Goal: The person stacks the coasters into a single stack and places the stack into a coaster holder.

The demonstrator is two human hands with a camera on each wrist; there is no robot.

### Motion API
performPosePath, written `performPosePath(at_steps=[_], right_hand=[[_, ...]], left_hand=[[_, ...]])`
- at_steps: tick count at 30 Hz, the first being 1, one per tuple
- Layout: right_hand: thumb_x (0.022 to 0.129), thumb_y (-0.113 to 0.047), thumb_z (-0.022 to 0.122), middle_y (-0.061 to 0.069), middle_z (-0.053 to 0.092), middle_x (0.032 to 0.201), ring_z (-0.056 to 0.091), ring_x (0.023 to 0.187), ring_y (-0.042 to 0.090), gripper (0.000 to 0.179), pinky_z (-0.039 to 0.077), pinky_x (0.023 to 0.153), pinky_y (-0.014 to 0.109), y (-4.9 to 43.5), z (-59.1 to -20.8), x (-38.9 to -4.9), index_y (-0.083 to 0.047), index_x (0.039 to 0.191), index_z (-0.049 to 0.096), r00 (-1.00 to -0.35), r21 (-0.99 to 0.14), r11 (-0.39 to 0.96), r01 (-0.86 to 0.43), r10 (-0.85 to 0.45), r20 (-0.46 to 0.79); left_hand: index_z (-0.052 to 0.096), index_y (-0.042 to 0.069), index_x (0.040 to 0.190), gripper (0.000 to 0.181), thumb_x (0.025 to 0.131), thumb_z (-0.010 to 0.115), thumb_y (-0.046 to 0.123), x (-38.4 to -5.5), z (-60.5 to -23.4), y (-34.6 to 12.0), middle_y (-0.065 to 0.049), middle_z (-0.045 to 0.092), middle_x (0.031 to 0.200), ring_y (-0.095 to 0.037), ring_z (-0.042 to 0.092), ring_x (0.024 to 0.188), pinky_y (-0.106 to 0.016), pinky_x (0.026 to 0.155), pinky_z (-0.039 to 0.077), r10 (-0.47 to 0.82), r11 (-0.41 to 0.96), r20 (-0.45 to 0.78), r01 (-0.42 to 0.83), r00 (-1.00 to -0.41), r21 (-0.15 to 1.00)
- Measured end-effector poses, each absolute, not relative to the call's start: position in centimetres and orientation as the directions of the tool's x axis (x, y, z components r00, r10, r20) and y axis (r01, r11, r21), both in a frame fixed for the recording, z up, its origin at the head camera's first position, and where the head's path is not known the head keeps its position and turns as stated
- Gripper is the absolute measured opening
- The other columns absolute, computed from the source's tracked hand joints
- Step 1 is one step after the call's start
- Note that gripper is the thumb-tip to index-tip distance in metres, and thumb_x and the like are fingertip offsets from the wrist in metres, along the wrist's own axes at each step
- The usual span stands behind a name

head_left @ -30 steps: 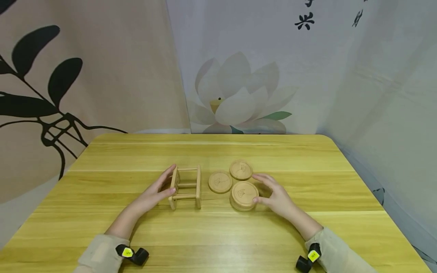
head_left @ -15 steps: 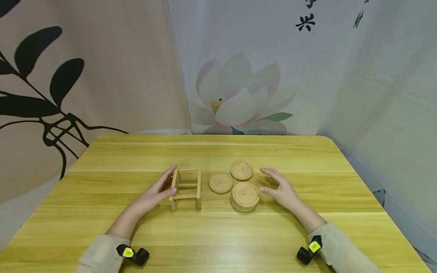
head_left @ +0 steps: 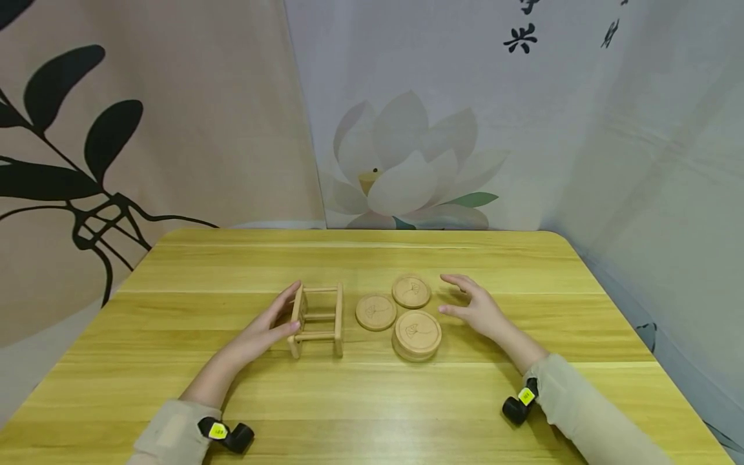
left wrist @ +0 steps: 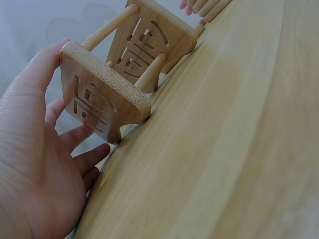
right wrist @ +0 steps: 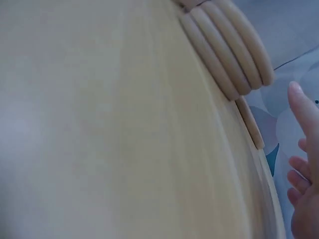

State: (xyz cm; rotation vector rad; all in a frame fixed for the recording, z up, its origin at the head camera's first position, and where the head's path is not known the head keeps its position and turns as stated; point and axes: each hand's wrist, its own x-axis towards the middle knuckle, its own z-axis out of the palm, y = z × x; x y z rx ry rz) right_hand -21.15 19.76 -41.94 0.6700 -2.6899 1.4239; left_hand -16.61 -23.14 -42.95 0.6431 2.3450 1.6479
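In the head view my left hand [head_left: 264,332] holds the left end panel of a wooden coaster rack [head_left: 316,336], thumb and forefinger at the panel. The left wrist view shows the rack's end panel [left wrist: 97,92] with cut-out slots, and my other fingers [left wrist: 82,139] loosely bent beside it. A stack of round wooden coasters [head_left: 416,336] stands to the right of the rack. Behind it lie two single coasters, a left one [head_left: 375,312] and a far one [head_left: 411,292]. My right hand [head_left: 479,310] hovers right of them, fingers apart, touching none.
All of this is on a light wooden table [head_left: 372,407]. A printed cloth backdrop [head_left: 407,129] hangs behind the table's far edge. Each forearm carries a black wrist camera, one on the left [head_left: 227,434] and one on the right [head_left: 520,402].
My right hand has let go of the coaster stack, drawn off to the right and then shifted farther back. The left hand, rack and coasters have stayed in place.
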Motion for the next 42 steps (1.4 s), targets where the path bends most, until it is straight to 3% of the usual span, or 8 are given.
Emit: performPosePath(at_steps=[9,17,28,42], right_hand=[[0.068,-0.037,0.075,0.011,0.039,0.135,0.035,0.122,0.031,0.078,0.027,0.099,0.049,19.7,-42.5,-23.2,-0.009,0.134,0.043,-0.904,-0.698,0.596,-0.396,-0.385,0.185],[0.065,-0.041,0.076,0.012,0.039,0.133,0.034,0.122,0.032,0.084,0.027,0.098,0.049,18.8,-42.6,-24.7,-0.008,0.134,0.042,-0.879,-0.633,0.638,-0.439,-0.452,0.154],[0.07,-0.037,0.075,0.013,0.037,0.135,0.032,0.124,0.029,0.078,0.026,0.1,0.045,17.7,-42.8,-25.9,-0.009,0.135,0.042,-0.832,-0.59,0.638,-0.495,-0.544,0.11],[0.072,-0.03,0.076,0.014,0.038,0.135,0.03,0.124,0.031,0.076,0.025,0.1,0.046,16.9,-42.6,-26.8,-0.007,0.135,0.04,-0.779,-0.544,0.633,-0.551,-0.624,0.061]], left_hand=[[0.007,0.031,0.145,0.068,0.093,0.05,0.021,-16.7,-43.1,-23.0,-0.006,0.018,0.145,-0.032,0.02,0.128,-0.064,0.092,0.021,0.444,0.301,0.07,0.223,-0.893,0.927],[0.007,0.034,0.144,0.067,0.093,0.049,0.021,-16.7,-43.0,-22.9,-0.008,0.017,0.145,-0.033,0.019,0.129,-0.064,0.093,0.021,0.462,0.293,0.069,0.226,-0.884,0.929],[0.007,0.024,0.146,0.068,0.093,0.048,0.013,-16.6,-42.8,-22.8,-0.015,0.017,0.144,-0.038,0.019,0.127,-0.065,0.092,0.02,0.462,0.275,0.077,0.225,-0.883,0.935],[0.006,0.03,0.145,0.068,0.094,0.048,0.015,-16.5,-42.7,-23.1,-0.011,0.014,0.146,-0.036,0.017,0.129,-0.065,0.092,0.018,0.467,0.282,0.08,0.234,-0.881,0.931]])
